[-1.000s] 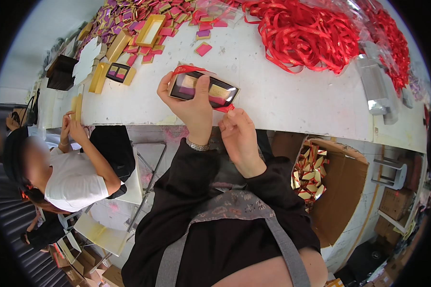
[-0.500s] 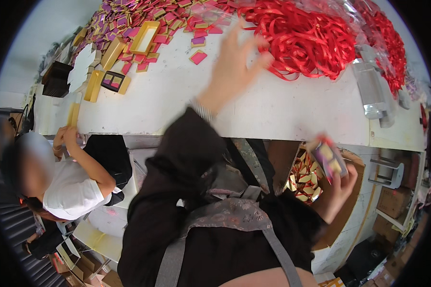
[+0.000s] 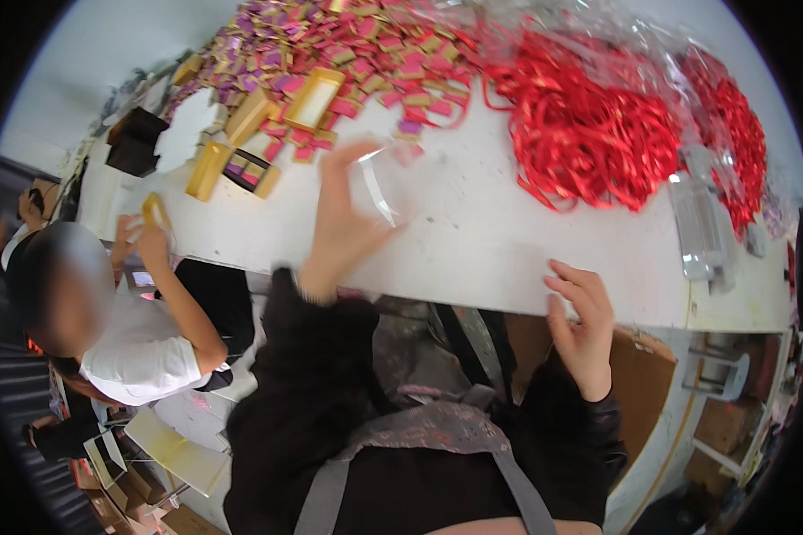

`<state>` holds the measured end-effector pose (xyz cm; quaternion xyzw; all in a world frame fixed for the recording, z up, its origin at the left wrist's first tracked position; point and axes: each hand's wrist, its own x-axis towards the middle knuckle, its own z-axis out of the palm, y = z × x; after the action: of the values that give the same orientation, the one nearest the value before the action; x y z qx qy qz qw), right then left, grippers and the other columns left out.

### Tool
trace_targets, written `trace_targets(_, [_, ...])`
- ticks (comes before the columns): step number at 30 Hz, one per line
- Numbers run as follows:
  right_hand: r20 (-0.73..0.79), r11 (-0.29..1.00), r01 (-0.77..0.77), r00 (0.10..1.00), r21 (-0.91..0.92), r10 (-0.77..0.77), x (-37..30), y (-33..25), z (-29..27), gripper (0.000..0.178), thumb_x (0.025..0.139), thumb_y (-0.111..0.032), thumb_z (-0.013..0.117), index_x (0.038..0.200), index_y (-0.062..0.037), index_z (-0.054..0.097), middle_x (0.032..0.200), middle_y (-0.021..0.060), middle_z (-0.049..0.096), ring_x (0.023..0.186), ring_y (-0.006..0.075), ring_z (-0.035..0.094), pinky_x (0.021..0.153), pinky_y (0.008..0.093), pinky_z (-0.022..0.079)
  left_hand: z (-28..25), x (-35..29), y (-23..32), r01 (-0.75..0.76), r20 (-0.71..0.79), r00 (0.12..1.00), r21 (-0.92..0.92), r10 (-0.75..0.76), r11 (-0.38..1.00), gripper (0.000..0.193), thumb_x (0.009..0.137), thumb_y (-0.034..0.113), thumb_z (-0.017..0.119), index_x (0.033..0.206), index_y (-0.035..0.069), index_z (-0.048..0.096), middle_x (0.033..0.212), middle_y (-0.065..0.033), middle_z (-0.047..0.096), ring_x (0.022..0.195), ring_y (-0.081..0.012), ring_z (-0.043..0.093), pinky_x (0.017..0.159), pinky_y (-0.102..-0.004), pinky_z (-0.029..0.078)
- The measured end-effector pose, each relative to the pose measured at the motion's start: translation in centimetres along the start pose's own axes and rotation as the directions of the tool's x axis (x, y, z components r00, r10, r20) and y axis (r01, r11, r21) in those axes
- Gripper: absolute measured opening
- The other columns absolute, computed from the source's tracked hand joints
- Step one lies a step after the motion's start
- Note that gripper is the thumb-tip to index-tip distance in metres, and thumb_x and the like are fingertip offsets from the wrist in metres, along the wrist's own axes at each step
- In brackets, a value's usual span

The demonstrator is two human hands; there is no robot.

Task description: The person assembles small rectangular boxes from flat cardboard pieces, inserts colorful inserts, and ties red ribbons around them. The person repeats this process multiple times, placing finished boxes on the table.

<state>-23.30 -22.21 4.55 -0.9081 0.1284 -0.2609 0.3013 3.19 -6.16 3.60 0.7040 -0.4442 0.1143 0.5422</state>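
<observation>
My left hand (image 3: 343,218) is over the middle of the white table (image 3: 473,232), slightly blurred. Its thumb and fingers curve round a clear plastic piece (image 3: 381,189), perhaps a transparent sleeve, with a bright glint along it. At the table's front edge, my right hand (image 3: 584,325) holds nothing; its fingers are bent a little and spread from the thumb. Beyond the left hand lies a wide pile of small pink, purple and gold pieces (image 3: 366,53). A tangled heap of red ribbons (image 3: 589,125) sits at the far right.
Gold box parts (image 3: 207,171) and a dark tray (image 3: 250,174) rest at the left. A clear plastic box (image 3: 698,227) stands on the right side. Below the edge is a brown carton (image 3: 647,374). At the left, another person (image 3: 143,348) handles a gold piece.
My right hand has let go of the small windowed box it held above the carton and come up to the table edge. My left hand has drawn back and taken the clear plastic piece.
</observation>
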Motion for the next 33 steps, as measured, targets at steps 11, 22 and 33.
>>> trace_targets(11, [0.42,0.894,0.415,0.79,0.17,-0.446,9.7,-9.0,12.2,0.064,0.069,-0.022,0.079,0.126,-0.006,0.053,0.115,0.0121,0.055,0.102,0.03,0.054,0.089,0.0392,0.046,-10.8,-10.3,0.9,0.147,0.102,0.977,0.312,-0.187,0.938,0.096,0.056,0.022,0.089,0.136,0.006,0.038,0.127,-0.0123,0.05,0.12,-0.0304,0.049,0.107,-0.0534,0.028])
trace_targets(22, [0.186,0.955,0.244,0.959,-0.166,-0.212,21.3,-13.6,32.2,0.057,0.073,-0.045,0.069,0.119,-0.0128,0.057,0.106,0.0128,0.06,0.109,0.0325,0.051,0.088,0.0424,0.044,-15.6,-13.8,-1.7,0.394,-0.244,0.919,0.529,-0.311,0.752,0.075,0.063,0.007,0.08,0.129,0.001,0.046,0.105,-0.0124,0.059,0.093,-0.0247,0.06,0.081,-0.0337,0.05])
trace_targets(33, [0.244,0.905,0.356,0.88,0.232,-0.408,11.3,-6.9,7.7,0.056,0.063,-0.01,0.076,0.117,-0.012,0.062,0.106,0.0138,0.059,0.089,0.0289,0.059,0.076,0.0339,0.05,-11.1,-8.9,-0.8,0.439,0.149,0.87,0.199,-0.47,0.876,0.086,0.063,0.015,0.082,0.138,0.007,0.04,0.114,-0.0096,0.058,0.099,-0.0207,0.057,0.085,-0.0328,0.048])
